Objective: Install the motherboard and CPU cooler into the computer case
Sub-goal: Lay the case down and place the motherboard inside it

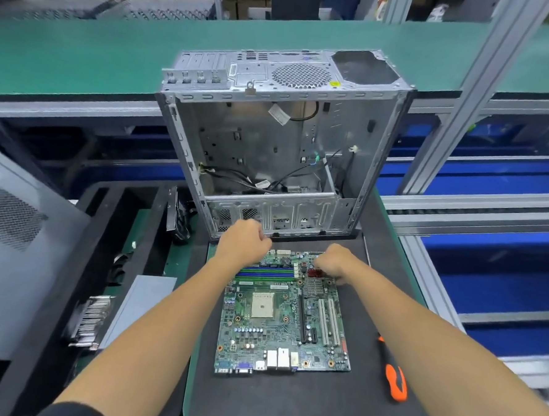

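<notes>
There is one view only, from a wide-angle camera worn on the person's head; it looks forward and steeply down over both forearms, which run in from the bottom corners toward the middle; the circuit board (284, 314) lies flat close below the lens, filling the lower centre; the open computer case (270, 143) lies just beyond it, at mid-frame and farther off; the green conveyor belt (83, 51) crosses the top of the picture, farthest away and bowed by the lens; straight rails at the right edge lean and curve for the same reason; no second view shares the scene.
</notes>
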Motion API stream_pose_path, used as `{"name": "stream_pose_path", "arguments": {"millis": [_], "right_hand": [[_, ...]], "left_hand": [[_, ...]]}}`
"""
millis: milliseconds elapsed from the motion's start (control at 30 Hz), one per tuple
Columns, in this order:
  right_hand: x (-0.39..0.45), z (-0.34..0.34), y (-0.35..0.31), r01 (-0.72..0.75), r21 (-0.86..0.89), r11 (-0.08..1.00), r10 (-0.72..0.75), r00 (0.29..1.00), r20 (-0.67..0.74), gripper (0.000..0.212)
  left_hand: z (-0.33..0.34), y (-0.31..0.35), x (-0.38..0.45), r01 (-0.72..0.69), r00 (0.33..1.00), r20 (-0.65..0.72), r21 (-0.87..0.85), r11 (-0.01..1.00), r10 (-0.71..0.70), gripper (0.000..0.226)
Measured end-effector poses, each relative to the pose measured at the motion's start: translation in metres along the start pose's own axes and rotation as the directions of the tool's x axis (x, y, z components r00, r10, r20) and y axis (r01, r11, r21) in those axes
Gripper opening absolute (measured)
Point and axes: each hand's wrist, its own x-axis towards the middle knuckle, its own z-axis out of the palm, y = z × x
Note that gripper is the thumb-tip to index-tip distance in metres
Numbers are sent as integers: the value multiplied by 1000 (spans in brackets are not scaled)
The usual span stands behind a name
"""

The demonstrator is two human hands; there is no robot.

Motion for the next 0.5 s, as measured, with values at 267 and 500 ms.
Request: {"name": "stream_pose_path", "arguments": {"millis": [267,500], "right_hand": [[2,5,-1,-92,-51,994,91,996,-19,50],[5,6,8,-129,233,964,127,992,24,50]], "left_hand": [[23,-41,-14,448,856,273,34,893,-440,65],[23,-32,-11,495,769,469,-7,869,-434,75]]}}
